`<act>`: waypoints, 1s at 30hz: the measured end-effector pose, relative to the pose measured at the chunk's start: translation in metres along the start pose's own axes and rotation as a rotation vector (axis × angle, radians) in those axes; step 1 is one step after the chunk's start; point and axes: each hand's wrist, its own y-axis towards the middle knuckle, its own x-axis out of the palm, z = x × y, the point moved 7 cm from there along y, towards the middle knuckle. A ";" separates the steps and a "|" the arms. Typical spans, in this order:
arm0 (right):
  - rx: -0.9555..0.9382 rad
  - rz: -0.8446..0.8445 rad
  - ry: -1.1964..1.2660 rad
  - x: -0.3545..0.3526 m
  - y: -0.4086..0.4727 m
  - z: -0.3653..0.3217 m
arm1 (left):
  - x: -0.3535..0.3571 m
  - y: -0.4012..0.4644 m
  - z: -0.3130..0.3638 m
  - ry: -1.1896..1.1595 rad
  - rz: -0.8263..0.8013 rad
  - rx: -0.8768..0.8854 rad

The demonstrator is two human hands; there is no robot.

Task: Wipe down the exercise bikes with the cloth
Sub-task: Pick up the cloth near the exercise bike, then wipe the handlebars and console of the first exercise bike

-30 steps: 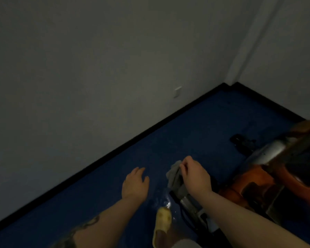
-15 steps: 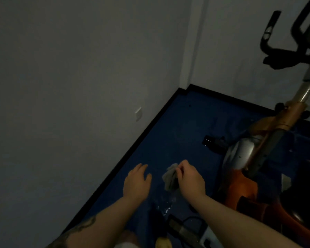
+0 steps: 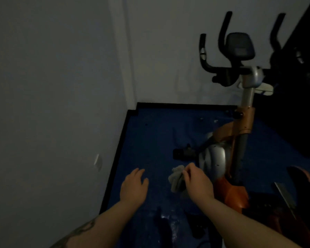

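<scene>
Right hand [image 3: 198, 183] is gripping the bunched cloth [image 3: 176, 178] above the floor [image 3: 150, 140], just beside the bike [image 3: 220, 156], apparently readying a wipe, while the left hand [image 3: 133, 188] is hovering empty, fingers relaxed.

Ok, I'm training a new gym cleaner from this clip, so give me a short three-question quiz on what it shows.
1. True or false: the left hand holds the cloth.
2. Which colour is the floor? A red, B blue, C grey.
3. Fill in: the bike stands to the ___ of the right hand.

Key: 1 false, the right hand grips it; 2 B; 3 right.
</scene>
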 end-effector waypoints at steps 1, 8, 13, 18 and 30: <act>0.032 0.028 0.020 -0.006 0.009 -0.001 | -0.004 0.014 0.005 0.002 -0.014 0.017; 0.201 0.205 0.111 -0.061 0.075 0.011 | -0.010 0.098 0.073 -0.029 -0.094 0.183; 0.226 0.332 0.205 -0.101 0.126 0.029 | -0.004 0.153 0.150 -0.065 -0.125 0.331; 0.162 0.484 0.320 -0.161 0.182 0.035 | -0.012 0.217 0.243 -0.146 -0.084 0.479; 0.047 0.774 0.497 -0.283 0.337 0.016 | -0.034 0.333 0.389 -0.573 -0.091 0.590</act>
